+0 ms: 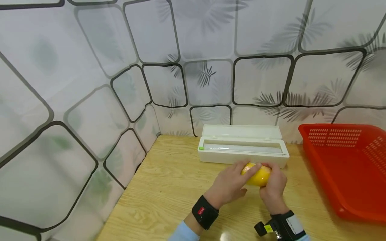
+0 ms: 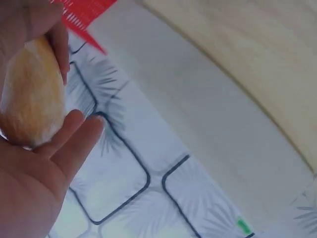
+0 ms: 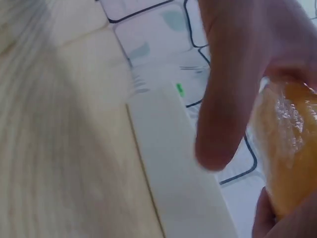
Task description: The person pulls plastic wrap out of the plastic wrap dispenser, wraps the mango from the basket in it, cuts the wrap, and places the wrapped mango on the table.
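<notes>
A yellow oval fruit (image 1: 260,176), wrapped in shiny clear film, is held up between both hands in front of a white box. Its exact kind cannot be told. My right hand (image 1: 273,184) grips its right end. My left hand (image 1: 230,183) holds it from the left, a finger lying across the top and the thumb apart from it. In the left wrist view the fruit (image 2: 32,94) sits between the hands. Clear film creases show on the fruit (image 3: 292,144) in the right wrist view. The fruit's underside is hidden in the head view.
Behind the hands stands the long white cling film box (image 1: 241,156), lid raised, with a clear film roll and a green tab inside. A red plastic basket (image 1: 340,187) stands at the right on the wooden table (image 1: 169,187). Patterned curtain or sheeting (image 1: 211,83) closes off the back and left.
</notes>
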The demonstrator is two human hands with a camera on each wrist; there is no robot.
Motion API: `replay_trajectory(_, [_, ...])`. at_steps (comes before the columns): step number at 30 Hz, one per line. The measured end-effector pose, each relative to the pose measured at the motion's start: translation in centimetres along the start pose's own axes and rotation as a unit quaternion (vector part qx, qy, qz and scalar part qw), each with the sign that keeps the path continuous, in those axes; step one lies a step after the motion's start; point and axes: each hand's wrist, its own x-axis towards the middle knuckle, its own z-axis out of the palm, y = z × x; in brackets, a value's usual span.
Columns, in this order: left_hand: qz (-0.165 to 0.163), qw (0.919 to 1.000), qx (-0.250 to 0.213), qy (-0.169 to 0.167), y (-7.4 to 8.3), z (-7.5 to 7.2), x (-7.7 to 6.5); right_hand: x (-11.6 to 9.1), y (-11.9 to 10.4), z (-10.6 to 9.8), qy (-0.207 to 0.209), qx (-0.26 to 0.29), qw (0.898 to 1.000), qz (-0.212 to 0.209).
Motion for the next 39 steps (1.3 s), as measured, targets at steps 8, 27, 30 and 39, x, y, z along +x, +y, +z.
replay_trajectory(8, [-0.037, 0.9969, 0.061, -0.033, -0.1, 1.7, -0.6, -0.4, 2.1, 0.1, -0.009, -0.03, 0.999, 0.043])
replay_trajectory(27, [-0.065, 0.9967, 0.049, 0.003, -0.4, 2.3, -0.3, 2.9, 8.5, -1.2, 0.058, -0.084, 0.991, -0.089])
replay_trajectory(30, [-0.084, 0.9961, 0.026, -0.007, -1.3, 1.9, -0.5, 1.0, 6.1, -0.7, -0.043, -0.152, 0.983, -0.096])
replay_trajectory(39, [-0.116, 0.9908, 0.07, -0.012, -3.8, 0.8, -0.7, 1.0, 0.9, -1.3, -0.372, -0.429, 0.782, -0.256])
